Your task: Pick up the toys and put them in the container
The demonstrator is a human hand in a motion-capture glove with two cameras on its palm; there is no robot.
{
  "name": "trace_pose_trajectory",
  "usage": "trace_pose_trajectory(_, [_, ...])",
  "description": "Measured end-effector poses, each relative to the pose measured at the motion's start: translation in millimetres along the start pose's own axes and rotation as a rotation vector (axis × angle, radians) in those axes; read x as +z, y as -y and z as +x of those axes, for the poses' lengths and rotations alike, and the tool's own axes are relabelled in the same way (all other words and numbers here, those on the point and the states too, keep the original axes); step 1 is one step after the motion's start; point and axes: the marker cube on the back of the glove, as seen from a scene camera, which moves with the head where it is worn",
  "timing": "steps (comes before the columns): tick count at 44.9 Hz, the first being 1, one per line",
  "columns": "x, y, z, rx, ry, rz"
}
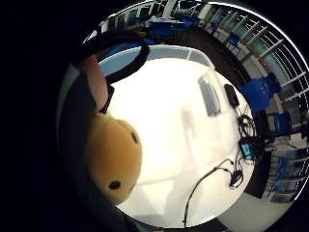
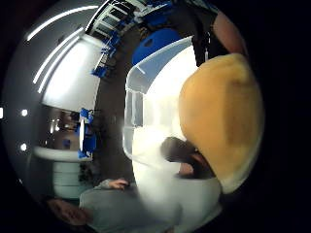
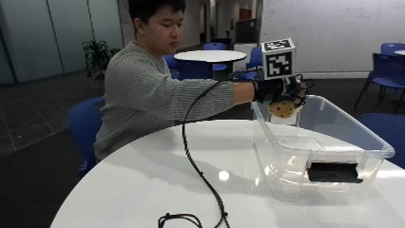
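My gloved right hand (image 3: 278, 90) is held out over the near rim of a clear plastic container (image 3: 373, 147) on the round white table (image 3: 126, 180). Its fingers curl round a small tan plush toy (image 3: 284, 109), which hangs under the palm above the container's open top. The same toy fills much of the thumb side palm view as an orange-yellow rounded shape (image 2: 223, 116), with the container's clear wall (image 2: 141, 107) beside it. In the little finger side palm view the toy (image 1: 113, 159) shows dark dot marks, with a bare fingertip (image 1: 94, 77) next to it.
A black cable (image 3: 196, 166) runs from the hand across the table to its front edge. A black handle (image 3: 333, 172) sits on the container's near end. Blue chairs (image 3: 85, 123) and another round table (image 3: 208, 56) stand behind. Small devices and cables (image 1: 241, 130) lie on the table's far side.
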Motion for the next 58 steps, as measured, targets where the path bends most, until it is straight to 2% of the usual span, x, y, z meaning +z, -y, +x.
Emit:
trace_pose_trajectory(11, [32, -10, 5, 0.042, 0.006, -0.189])
trace_pose_trajectory(24, [10, -72, 2, -0.043, 0.033, -0.166])
trace_pose_trajectory(31, [-22, -144, 38, -0.019, -0.003, -0.126])
trace_pose_trajectory(37, [-46, -236, 72, -0.010, 0.002, -0.064])
trace_pose_trajectory(44, [-61, -324, 113, 0.079, 0.029, 0.003])
trace_pose_trajectory(50, [-55, -358, 111, 0.065, 0.047, 0.009])
trace_pose_trajectory(58, [-24, -415, 72, -0.059, 0.065, -0.016])
